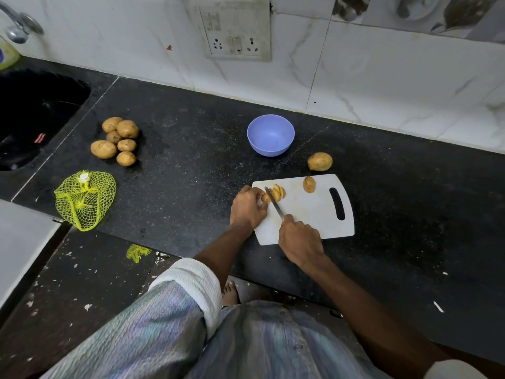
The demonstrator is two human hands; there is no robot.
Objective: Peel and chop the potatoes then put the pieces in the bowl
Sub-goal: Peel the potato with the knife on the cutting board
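a white rectangular plastic cutting board (308, 212) with a slot handle at its right end lies on the black speckled stone surface (191, 165); at the board's far left corner the left hand (247, 207) curls its fingers round a small brown unpeeled potato (265, 197) and pins it to the board; just right of those fingers lie several pale yellow potato slices (279, 192), fanned and leaning on each other; the right hand (300, 239) grips the handle of a slim steel-bladed knife (274, 202), fingers wrapped tight so the handle is hidden, and the blade runs up and to the left, its tip between the held potato and the slices; a potato half (309, 184) in its skin sits apart near the board's far edge; a whole brown potato (320, 161) rests on the surface just beyond the board; a round lilac plastic bowl (270, 134) stands further back, well apart from the board, with nothing visible inside; far to the left a cluster of 6 brown potatoes (117, 142) lies in a heap near the dark sink (35, 116); nearer the front edge a yellow mesh net bag (85, 199) lies flat and slack; a scrap of the same yellow netting (137, 252) lies on the floor below; a white switch and socket plate (236, 31) is fixed on the marble-look wall tiles; a bare foot (231, 292) shows under the surface's edge.
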